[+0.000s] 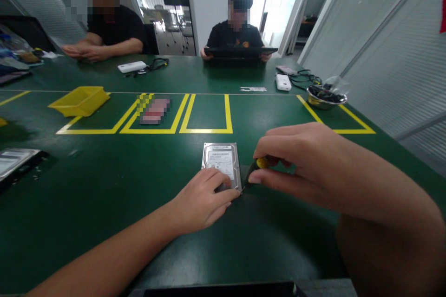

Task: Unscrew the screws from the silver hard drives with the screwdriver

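Note:
A silver hard drive [222,155] with a white label lies flat on the green table in front of me. My left hand [205,195] covers its near end, fingers bent over it and holding it against the tabletop. In my right hand [292,162] is a small screwdriver [251,172] with a dark handle and a yellow end, pinched between thumb and fingers. The screwdriver leans, its tip down at the near right corner of the drive, close to my left fingertips. Whether the tip sits in a screw is too small to tell.
Another hard drive [16,162] lies at the left with small bits beside it. Beyond the yellow tape are a yellow bin [81,101] and a metal bowl [325,102] of dark parts. Cables [158,64] and white boxes lie farther back. Two people sit across the table.

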{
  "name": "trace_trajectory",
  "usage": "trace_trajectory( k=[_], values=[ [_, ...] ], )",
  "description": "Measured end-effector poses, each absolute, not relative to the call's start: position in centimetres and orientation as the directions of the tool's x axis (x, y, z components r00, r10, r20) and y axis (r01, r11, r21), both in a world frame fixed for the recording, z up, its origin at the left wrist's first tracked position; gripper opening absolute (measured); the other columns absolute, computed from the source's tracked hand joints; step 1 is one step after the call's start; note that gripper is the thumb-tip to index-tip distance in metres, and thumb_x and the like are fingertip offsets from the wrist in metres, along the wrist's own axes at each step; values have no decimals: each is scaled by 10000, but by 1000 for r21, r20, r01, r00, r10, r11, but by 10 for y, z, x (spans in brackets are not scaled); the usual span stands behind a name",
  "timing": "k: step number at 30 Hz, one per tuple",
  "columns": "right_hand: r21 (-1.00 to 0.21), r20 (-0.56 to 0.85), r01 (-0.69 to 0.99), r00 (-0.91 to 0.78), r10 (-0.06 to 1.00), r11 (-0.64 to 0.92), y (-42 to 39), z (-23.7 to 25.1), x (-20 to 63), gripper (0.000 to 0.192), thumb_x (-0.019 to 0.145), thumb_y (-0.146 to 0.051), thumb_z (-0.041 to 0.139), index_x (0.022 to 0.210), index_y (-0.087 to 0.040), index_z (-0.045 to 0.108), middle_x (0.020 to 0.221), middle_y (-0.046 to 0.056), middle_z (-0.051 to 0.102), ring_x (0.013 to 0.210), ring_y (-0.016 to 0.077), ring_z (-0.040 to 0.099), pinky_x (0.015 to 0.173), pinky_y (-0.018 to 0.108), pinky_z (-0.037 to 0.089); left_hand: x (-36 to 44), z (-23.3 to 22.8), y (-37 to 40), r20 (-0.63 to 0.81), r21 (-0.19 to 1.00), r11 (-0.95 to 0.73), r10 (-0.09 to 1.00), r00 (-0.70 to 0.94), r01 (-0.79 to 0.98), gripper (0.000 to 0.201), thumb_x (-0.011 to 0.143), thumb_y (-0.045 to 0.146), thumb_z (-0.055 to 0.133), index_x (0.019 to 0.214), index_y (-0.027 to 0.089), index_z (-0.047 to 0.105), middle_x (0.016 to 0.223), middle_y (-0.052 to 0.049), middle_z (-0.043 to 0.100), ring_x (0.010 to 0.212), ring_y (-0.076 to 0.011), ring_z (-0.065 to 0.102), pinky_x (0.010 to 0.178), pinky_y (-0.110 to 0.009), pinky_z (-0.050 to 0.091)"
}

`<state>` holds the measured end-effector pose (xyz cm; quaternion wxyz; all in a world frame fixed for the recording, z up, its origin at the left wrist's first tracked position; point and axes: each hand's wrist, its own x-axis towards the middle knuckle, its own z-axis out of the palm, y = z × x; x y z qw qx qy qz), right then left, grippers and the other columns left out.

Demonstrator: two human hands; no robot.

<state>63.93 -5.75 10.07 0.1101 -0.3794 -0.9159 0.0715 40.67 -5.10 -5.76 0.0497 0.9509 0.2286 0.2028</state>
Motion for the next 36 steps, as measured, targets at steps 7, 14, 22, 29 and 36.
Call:
trace_trajectory(
  k=[7,14,22,29,36],
  values=[
    [-137,168,717,-663,729,683,-59,100,636,248,901,-328,604,716,-173,550,695,-5,553,566,95,385,559,275,204,407,-58,-51,366,214,-887,462,808,410,294,899,193,556,1175,204,656,1093,-104,593,983,-256,523,851,-436,474],
    [-52,190,760,-630,753,648,-59,96,635,287,911,-369,589,705,-177,532,678,-1,529,554,97,356,550,283,166,407,-58,-50,351,213,-889,457,817,406,309,896,197,563,1193,209,648,1097,-99,596,1001,-262,527,867,-447,475],
    [-123,159,725,-660,734,678,-59,98,637,174,908,-269,580,769,-166,574,768,18,564,610,108,423,567,265,244,407,-57,-51,350,211,-889,456,818,406,312,898,184,559,1197,202,646,1086,-97,596,986,-252,524,864,-438,476],
    [-246,121,647,-719,685,722,-60,101,641,205,949,-148,495,1012,-165,689,982,72,624,805,144,569,702,260,421,407,-56,-51,333,202,-887,461,822,416,300,916,194,538,1194,200,651,1069,-101,602,953,-249,521,828,-431,475],
    [-355,184,509,-784,592,784,-58,105,645,314,913,-43,482,1088,-194,695,1097,45,688,982,143,640,868,238,478,407,-56,-51,340,201,-890,456,822,410,306,916,195,540,1202,201,647,1082,-103,605,983,-256,533,850,-440,480]
  ],
)
